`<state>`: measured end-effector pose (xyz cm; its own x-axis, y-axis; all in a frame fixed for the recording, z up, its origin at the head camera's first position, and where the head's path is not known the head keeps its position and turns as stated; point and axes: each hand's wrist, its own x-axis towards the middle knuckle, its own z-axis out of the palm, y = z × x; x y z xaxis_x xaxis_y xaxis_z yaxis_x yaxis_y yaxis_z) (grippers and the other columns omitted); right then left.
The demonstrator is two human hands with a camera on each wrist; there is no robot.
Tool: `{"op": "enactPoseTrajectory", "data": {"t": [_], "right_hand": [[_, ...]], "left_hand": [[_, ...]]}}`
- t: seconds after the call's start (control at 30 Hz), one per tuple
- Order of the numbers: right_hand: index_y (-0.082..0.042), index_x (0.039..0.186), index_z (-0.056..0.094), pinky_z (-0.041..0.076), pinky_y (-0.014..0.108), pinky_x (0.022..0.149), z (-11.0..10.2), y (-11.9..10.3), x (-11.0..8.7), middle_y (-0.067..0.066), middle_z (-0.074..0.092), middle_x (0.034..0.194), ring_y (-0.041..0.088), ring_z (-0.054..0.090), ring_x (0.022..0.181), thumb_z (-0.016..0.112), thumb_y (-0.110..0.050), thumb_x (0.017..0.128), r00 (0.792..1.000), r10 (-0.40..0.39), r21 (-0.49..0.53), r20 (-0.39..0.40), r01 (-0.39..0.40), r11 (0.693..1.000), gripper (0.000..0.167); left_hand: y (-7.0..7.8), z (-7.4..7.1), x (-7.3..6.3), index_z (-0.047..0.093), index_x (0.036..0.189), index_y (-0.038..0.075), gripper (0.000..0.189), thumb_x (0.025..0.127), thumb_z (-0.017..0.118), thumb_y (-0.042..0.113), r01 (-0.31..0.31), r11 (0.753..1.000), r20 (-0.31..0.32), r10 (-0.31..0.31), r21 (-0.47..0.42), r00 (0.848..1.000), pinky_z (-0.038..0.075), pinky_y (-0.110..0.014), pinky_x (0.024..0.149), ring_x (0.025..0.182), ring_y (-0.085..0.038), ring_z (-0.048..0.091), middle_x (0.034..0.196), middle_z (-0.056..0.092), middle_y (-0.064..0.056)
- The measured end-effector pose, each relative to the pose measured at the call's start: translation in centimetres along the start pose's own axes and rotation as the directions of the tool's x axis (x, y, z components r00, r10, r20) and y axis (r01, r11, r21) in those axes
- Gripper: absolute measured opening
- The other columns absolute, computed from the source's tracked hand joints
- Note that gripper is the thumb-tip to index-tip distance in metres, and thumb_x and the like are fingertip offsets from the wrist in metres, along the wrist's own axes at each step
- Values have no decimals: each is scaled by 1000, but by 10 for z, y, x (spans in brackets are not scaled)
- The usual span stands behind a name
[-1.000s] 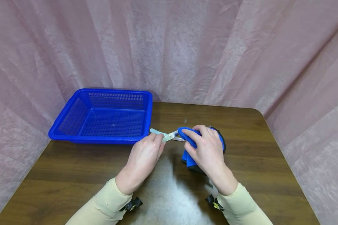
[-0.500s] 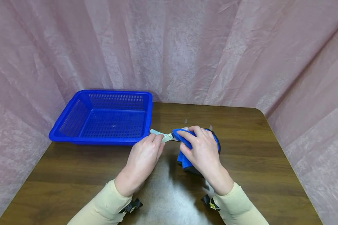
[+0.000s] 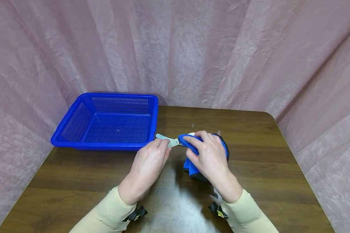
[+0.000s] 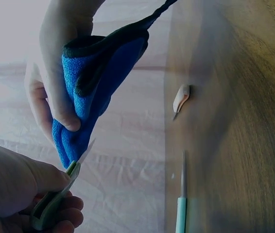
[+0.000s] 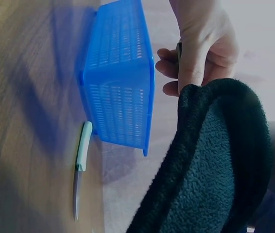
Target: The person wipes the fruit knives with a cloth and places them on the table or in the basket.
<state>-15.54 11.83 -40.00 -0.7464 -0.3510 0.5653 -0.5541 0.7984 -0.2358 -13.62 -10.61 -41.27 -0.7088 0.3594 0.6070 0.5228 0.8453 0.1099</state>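
Observation:
My left hand (image 3: 147, 161) grips a folding knife (image 3: 173, 142) by its pale green handle, the blade directed right. My right hand (image 3: 211, 153) pinches a blue cloth (image 3: 194, 166) with black edging, folded over the blade close to the pivot. In the left wrist view a sliver of the blade (image 4: 87, 149) shows beside the cloth; the rest is hidden. Beyond my hands a second knife (image 5: 82, 145) with a mint handle lies on the table. Farther off lies a small whitish piece (image 4: 181, 98) with a dark pointed tip.
A blue perforated plastic basket (image 3: 116, 145) stands at the back left of the wooden table (image 3: 259, 168), the second knife's handle end close to its corner. A pink curtain (image 3: 175, 55) hangs behind the table and along its sides.
My right hand has slid the cloth left along the blade to near the pivot, then held there over the last half second. My left hand has stayed nearly in place with the knife.

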Motion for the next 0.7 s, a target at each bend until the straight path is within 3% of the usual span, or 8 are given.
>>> {"op": "enactPoseTrajectory", "data": {"t": [0.7], "right_hand": [[-19, 128, 84, 52, 56, 102, -6, 12, 2, 14, 72, 116, 35, 72, 102, 79, -17, 92, 998, 61, -26, 21, -61, 998, 37]], "left_hand": [[0, -2, 0, 69, 108, 0, 24, 96, 87, 11, -9, 1000, -34, 9, -1, 999, 54, -44, 55, 68, -31, 64, 86, 66, -10]]}}
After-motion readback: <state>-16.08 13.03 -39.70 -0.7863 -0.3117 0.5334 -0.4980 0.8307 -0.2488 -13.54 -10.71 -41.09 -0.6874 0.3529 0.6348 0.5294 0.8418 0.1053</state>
